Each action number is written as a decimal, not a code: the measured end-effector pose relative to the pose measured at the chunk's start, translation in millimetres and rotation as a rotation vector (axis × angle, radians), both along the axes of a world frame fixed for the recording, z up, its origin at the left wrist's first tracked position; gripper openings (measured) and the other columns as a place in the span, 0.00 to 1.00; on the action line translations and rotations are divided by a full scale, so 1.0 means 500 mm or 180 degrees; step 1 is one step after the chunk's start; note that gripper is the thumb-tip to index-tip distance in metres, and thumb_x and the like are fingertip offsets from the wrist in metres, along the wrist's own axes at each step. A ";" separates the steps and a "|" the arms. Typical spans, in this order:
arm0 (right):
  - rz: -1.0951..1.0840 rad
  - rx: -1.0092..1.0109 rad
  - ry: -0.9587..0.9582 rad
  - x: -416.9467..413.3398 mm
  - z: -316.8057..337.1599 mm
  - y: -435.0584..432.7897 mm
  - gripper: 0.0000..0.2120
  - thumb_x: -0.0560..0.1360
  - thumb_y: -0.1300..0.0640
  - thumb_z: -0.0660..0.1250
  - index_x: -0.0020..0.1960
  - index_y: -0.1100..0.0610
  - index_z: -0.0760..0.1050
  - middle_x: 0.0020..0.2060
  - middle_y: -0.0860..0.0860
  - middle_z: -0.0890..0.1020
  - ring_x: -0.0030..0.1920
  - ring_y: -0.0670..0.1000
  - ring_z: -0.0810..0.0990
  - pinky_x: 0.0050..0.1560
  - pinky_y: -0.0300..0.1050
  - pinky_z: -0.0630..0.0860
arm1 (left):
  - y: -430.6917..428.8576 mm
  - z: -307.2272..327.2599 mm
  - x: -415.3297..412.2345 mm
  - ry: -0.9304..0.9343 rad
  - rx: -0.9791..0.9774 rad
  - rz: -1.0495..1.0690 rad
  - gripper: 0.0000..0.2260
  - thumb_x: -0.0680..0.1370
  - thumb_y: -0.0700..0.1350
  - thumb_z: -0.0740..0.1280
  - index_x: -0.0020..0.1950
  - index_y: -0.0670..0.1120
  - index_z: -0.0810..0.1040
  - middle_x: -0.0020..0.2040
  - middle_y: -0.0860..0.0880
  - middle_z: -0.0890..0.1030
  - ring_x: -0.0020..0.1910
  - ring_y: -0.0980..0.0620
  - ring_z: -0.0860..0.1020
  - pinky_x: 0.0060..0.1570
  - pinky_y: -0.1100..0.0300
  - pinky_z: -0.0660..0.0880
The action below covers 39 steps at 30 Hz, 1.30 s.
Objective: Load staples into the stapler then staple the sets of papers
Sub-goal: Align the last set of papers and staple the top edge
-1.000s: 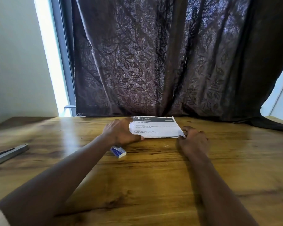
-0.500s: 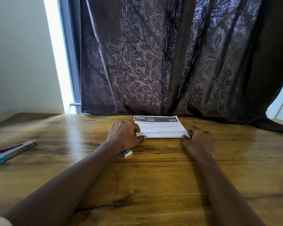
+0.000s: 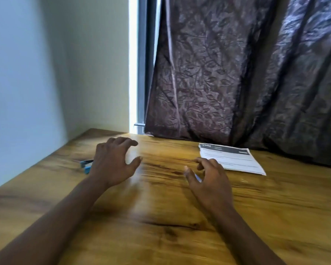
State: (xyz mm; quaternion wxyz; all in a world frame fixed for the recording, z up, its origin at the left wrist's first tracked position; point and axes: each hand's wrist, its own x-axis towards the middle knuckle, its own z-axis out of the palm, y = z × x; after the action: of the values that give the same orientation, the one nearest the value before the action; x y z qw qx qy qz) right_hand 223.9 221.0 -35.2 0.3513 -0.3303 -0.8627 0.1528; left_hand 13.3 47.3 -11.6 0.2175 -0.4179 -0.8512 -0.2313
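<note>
Both hands have come off the papers they were squaring up half a second ago, and the view has swung toward the left side of the tabletop (image 3: 161,217). The left hand (image 3: 113,163) now hovers with fingers spread and lightly bent, holding nothing, just in front of the stapler (image 3: 86,165), whose blue tip and grey arm poke out beside the wrist near the left edge. The right hand (image 3: 208,178) hangs over the middle of the tabletop, fingers loosely curled and holding nothing; a pale bluish sliver (image 3: 198,178) shows beneath it, possibly the staple box, though it is too blurred to be sure. Just beyond that hand, the stack of papers (image 3: 235,161) lies flat and neatly aligned close to the back edge, against the foot of the dark curtain (image 3: 218,73). Tidying the sheets looks finished, and the left hand seems bound for the stapler, so loading staples is probably the step in hand. No paper appears stapled yet, so most of the task remains.
</note>
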 end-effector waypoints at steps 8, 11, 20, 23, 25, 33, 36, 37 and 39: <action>-0.0508 0.0161 -0.0973 -0.040 -0.019 -0.045 0.32 0.75 0.31 0.59 0.71 0.50 0.70 0.63 0.50 0.70 0.65 0.54 0.70 0.63 0.50 0.72 | -0.124 -0.011 -0.092 -0.1572 -0.0595 0.0956 0.26 0.73 0.55 0.70 0.71 0.58 0.73 0.69 0.48 0.73 0.70 0.43 0.70 0.66 0.44 0.67; -0.0716 -0.0016 -0.1016 -0.036 -0.020 -0.037 0.31 0.75 0.32 0.59 0.71 0.50 0.71 0.64 0.52 0.72 0.66 0.55 0.69 0.65 0.51 0.71 | -0.124 -0.018 -0.097 -0.1578 -0.0578 0.0961 0.25 0.73 0.52 0.70 0.70 0.58 0.73 0.67 0.46 0.74 0.69 0.43 0.70 0.66 0.45 0.67; -0.0818 -0.0055 -0.0799 -0.031 -0.024 -0.027 0.20 0.77 0.42 0.66 0.65 0.51 0.78 0.58 0.52 0.79 0.60 0.55 0.74 0.61 0.51 0.73 | -0.123 -0.031 -0.088 -0.1571 0.0280 0.0801 0.16 0.70 0.51 0.71 0.58 0.53 0.83 0.57 0.46 0.83 0.58 0.41 0.79 0.57 0.50 0.76; -0.0907 -0.0072 -0.0364 0.012 -0.015 -0.016 0.19 0.76 0.44 0.69 0.62 0.52 0.81 0.56 0.53 0.81 0.58 0.55 0.76 0.60 0.53 0.75 | -0.108 -0.021 -0.049 -0.1540 0.0822 0.0427 0.15 0.70 0.49 0.74 0.57 0.51 0.85 0.53 0.47 0.85 0.52 0.44 0.81 0.51 0.54 0.75; -0.1017 -0.0038 -0.0117 0.060 -0.013 0.005 0.17 0.74 0.45 0.71 0.60 0.52 0.82 0.55 0.53 0.82 0.57 0.56 0.78 0.59 0.53 0.76 | -0.090 -0.007 -0.004 -0.1549 0.1136 0.0144 0.14 0.71 0.47 0.75 0.56 0.49 0.86 0.51 0.48 0.86 0.46 0.51 0.80 0.46 0.58 0.71; -0.1528 -0.0315 -0.0233 0.238 0.017 0.111 0.16 0.75 0.48 0.71 0.61 0.50 0.82 0.56 0.53 0.82 0.55 0.55 0.80 0.56 0.51 0.78 | 0.095 0.023 0.238 -0.1939 0.1380 -0.0548 0.16 0.69 0.58 0.75 0.54 0.56 0.81 0.44 0.56 0.84 0.44 0.54 0.83 0.48 0.54 0.79; -0.1747 -0.0417 -0.0471 0.261 0.007 0.143 0.17 0.75 0.44 0.70 0.60 0.50 0.82 0.57 0.54 0.81 0.55 0.56 0.80 0.54 0.49 0.78 | 0.179 0.014 0.331 -0.1813 0.1313 -0.0463 0.16 0.71 0.59 0.73 0.56 0.57 0.80 0.48 0.53 0.82 0.50 0.49 0.82 0.56 0.51 0.75; -0.1828 -0.0397 -0.0608 0.264 0.000 0.147 0.17 0.75 0.43 0.69 0.59 0.50 0.81 0.56 0.53 0.81 0.55 0.56 0.80 0.54 0.48 0.78 | 0.205 0.010 0.358 -0.1756 0.1275 -0.0428 0.17 0.71 0.58 0.72 0.59 0.58 0.79 0.50 0.53 0.81 0.51 0.49 0.81 0.58 0.50 0.73; -0.1908 -0.0361 -0.0800 0.265 -0.013 0.154 0.19 0.74 0.41 0.68 0.59 0.50 0.81 0.56 0.53 0.81 0.57 0.56 0.78 0.55 0.49 0.77 | 0.249 0.008 0.400 -0.1563 0.1102 -0.0378 0.19 0.72 0.56 0.72 0.63 0.59 0.77 0.53 0.52 0.80 0.54 0.48 0.80 0.62 0.48 0.69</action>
State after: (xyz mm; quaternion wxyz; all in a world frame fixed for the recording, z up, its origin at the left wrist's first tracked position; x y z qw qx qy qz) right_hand 356.2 298.2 -41.8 0.2526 -0.6047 -0.7538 0.0485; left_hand 213.5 171.8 -7.7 0.0594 -0.3553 -0.8003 -0.4793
